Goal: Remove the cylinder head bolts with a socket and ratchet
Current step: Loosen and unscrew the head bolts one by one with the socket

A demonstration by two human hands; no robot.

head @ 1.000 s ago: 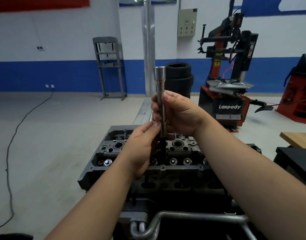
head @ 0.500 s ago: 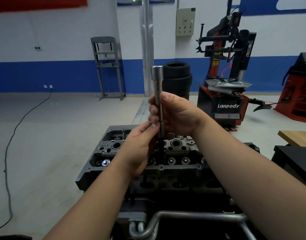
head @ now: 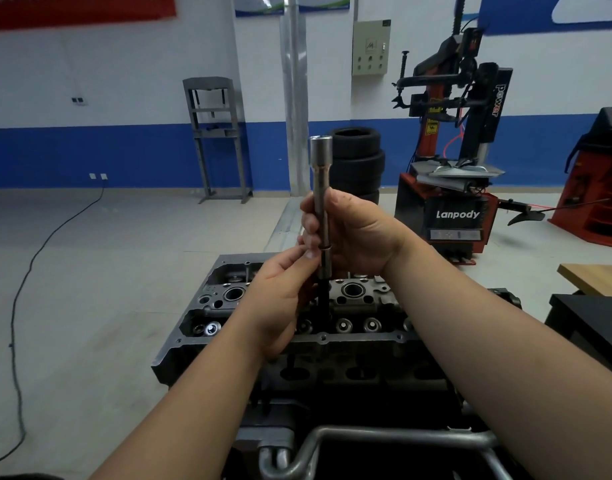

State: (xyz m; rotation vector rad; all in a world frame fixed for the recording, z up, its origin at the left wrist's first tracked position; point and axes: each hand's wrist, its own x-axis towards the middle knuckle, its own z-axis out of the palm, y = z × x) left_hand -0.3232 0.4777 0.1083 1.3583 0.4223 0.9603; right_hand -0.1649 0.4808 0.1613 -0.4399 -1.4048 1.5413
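Pale workshop floor spreads out behind the job, with a black cable trailing along it at the far left and a grey steel press frame against the blue-banded wall. Moving right, our left hand reaches in from below, its thumb and fingertips pinching the long silver socket extension at the collar where it meets a dark shaft. That shaft runs straight down into the grey cast cylinder head, which sits directly below both hands; whether the dark piece is a bolt or a bit we cannot tell. The tool's long axis is vertical, its open end pointing up, above our knuckles. Our right hand wraps the middle of the extension from the right, fingers curled round it and thumb near the top; it is the higher of the two, the left the lower.

No ratchet handle shows, so we judge the coming move is either lifting straight up along that axis or twisting by hand. Behind the tool stands a stack of black tyres, and farther right a red and black tyre changer. A dark desk edges in at the far right.
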